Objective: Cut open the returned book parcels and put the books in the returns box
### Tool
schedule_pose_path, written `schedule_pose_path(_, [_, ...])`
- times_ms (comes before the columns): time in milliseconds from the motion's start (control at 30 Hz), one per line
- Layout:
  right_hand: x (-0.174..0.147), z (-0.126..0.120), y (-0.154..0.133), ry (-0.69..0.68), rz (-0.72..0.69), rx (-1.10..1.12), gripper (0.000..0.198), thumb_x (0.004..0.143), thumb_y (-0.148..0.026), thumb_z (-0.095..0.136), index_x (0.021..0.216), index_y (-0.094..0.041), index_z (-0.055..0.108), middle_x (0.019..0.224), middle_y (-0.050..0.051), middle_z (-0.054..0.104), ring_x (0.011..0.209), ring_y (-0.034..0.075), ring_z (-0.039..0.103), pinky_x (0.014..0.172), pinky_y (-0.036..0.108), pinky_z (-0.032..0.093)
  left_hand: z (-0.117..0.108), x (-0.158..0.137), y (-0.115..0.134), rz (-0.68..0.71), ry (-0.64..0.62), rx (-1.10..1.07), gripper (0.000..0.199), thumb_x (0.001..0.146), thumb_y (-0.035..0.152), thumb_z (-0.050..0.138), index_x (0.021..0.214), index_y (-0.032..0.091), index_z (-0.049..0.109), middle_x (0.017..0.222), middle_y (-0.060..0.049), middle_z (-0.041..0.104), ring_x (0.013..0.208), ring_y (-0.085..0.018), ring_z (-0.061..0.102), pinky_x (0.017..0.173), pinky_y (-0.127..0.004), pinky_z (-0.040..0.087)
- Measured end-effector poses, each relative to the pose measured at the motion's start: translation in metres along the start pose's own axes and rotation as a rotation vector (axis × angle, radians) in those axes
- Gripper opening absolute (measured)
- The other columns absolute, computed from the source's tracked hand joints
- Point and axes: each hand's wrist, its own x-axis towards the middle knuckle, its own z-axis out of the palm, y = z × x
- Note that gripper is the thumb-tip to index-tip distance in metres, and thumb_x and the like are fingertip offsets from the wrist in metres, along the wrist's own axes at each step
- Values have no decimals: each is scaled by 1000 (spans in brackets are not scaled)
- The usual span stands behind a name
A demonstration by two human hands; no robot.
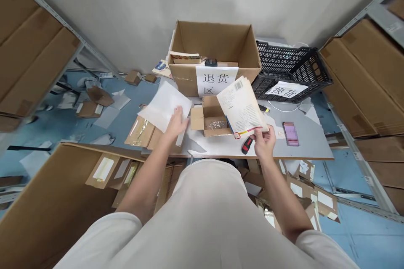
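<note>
Paper book, centre-right, likely light and floppy, best held where my right hand pinches its lower corner.

pale book | barcoded cover facing me, tilted, gripped by its lower corner in my right hand | white sheet | smooth, at my left fingers

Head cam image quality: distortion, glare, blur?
Head view: wide-angle stretch, shelf boxes leaning at the edges; head view: soft, fairly even light, small glints on the clear plastic in the small carton; head view: phone screen pixelated, book in the right hand clear-edged, small print unreadable.
</note>
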Motion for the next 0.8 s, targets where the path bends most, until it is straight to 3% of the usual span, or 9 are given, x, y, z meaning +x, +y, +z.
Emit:
schedule_pose_path(100, [-2,13,2,-5,-137,-124,24,83,-44,59,94,-23,58,84,2,66,77,17,65,69,33,58,25,-23,34,78,-12,-217,90,75,54,64,147,13,31,156,-18,22,145,-36,16,117,-55,14])
schedule_pose_path(200, [-6,22,1,-113,-364,-275,20,86,-41,56,97,-26,64,97,7,71,95,23,68,88,42,56,29,-36,70,173,-237,-697,86,78,71,51,146,20,36,145,-17,44,137,-35,36,109,-52,33])
schedule_pose_path(300, [-5,21,-6,-357,-543,-328,19,87,-39,56,98,-29,68,110,6,71,115,26,62,101,51,48,4,-23,90,96,-286,-1019,84,82,78,29,146,24,34,132,-13,58,126,-34,51,98,-50,45])
schedule_pose_path(400, [7,10,-14,-585,-630,-374,16,86,-38,59,95,-30,69,110,5,71,120,26,58,109,59,37,-36,1,83,0,-339,-1125,81,82,76,37,130,13,55,115,-16,68,118,-36,57,91,-48,51])
schedule_pose_path(467, [20,3,-16,-617,-657,-372,15,86,-37,60,94,-29,69,114,6,69,123,26,55,110,61,34,-53,9,71,-86,-414,-1157,69,81,68,49,117,11,63,105,-16,71,109,-34,63,85,-44,54])
schedule_pose_path(533, [34,2,-17,-510,-682,-316,15,87,-35,57,92,-28,69,127,6,62,130,26,49,109,58,36,-56,8,61,-170,-448,-1162,48,77,51,66,106,13,67,96,-13,73,96,-29,69,77,-38,57])
schedule_pose_path(633, [53,10,-21,-265,-622,-218,18,88,-36,55,93,-26,69,143,5,45,136,26,40,110,51,37,-39,-5,59,-244,-396,-1195,35,63,24,78,94,16,65,85,-6,74,76,-19,71,69,-29,58])
schedule_pose_path(700, [63,19,-26,-161,-454,-140,27,87,-42,54,108,-27,65,144,7,44,132,25,45,106,49,41,-19,-18,63,-252,-321,-1258,40,57,18,80,93,17,62,80,-2,73,69,-16,70,67,-28,58])
schedule_pose_path(800, [73,33,-34,-237,-110,42,52,89,-54,43,136,-32,42,130,8,57,111,22,62,90,47,53,10,-37,72,-242,-216,-1338,50,56,20,81,99,20,57,82,0,72,72,-15,70,70,-31,59])
